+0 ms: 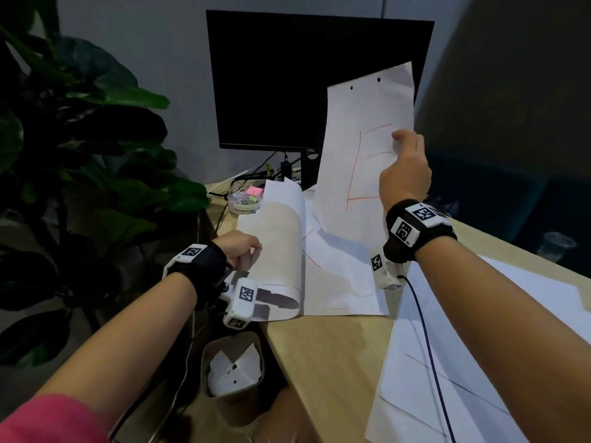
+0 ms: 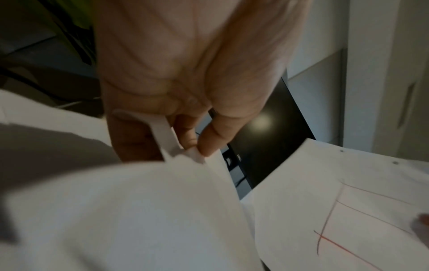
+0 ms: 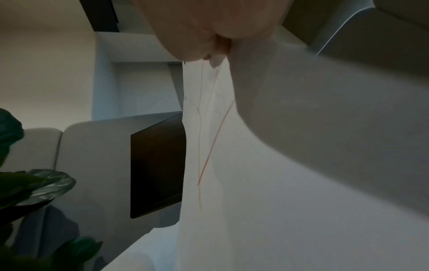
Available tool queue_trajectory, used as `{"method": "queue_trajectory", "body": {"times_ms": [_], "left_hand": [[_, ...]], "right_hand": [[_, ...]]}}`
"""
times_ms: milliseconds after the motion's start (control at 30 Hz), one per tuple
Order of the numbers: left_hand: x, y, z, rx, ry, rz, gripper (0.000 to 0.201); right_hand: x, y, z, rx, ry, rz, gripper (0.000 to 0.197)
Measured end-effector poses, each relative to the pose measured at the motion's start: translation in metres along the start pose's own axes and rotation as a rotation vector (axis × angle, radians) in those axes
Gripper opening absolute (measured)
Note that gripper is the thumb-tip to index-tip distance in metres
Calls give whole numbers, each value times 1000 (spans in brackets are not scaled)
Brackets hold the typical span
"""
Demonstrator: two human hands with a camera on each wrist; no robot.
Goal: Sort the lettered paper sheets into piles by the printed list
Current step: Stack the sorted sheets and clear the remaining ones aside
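My right hand (image 1: 404, 167) pinches the right edge of a white sheet with a red letter E (image 1: 358, 161) and two punch holes, holding it upright before the monitor; the same sheet with the red E (image 2: 343, 210) shows in the left wrist view and, edge-on, in the right wrist view (image 3: 209, 128). My left hand (image 1: 240, 247) grips the left edge of a curled stack of white sheets (image 1: 278, 247), thumb and fingers (image 2: 209, 139) pinching the paper (image 2: 139, 210). Under it a sheet with red strokes (image 1: 332, 276) lies flat on the desk.
A black monitor (image 1: 281, 81) stands at the back of the wooden desk (image 1: 329, 362). A clear tub of clips (image 1: 244, 199) sits by its foot. More white sheets with dark lines (image 1: 454, 362) lie at the right. A bin with paper (image 1: 233, 372) and a big plant (image 1: 80, 155) stand left.
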State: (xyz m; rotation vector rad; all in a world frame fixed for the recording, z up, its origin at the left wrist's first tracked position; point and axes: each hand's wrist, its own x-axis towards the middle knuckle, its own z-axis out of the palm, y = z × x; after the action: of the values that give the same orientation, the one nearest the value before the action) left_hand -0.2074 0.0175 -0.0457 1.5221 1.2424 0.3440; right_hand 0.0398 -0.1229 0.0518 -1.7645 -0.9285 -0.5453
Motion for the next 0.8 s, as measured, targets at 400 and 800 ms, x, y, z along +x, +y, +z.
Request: {"method": "queue_trajectory", "body": {"times_ms": [400, 800], "left_hand": [[-11, 21, 56, -200, -44, 73, 25], [-6, 35, 96, -122, -182, 62, 24]], "right_hand": [[-12, 26, -3, -361, -541, 199, 31], [-29, 42, 35, -181, -951, 412, 63]]}}
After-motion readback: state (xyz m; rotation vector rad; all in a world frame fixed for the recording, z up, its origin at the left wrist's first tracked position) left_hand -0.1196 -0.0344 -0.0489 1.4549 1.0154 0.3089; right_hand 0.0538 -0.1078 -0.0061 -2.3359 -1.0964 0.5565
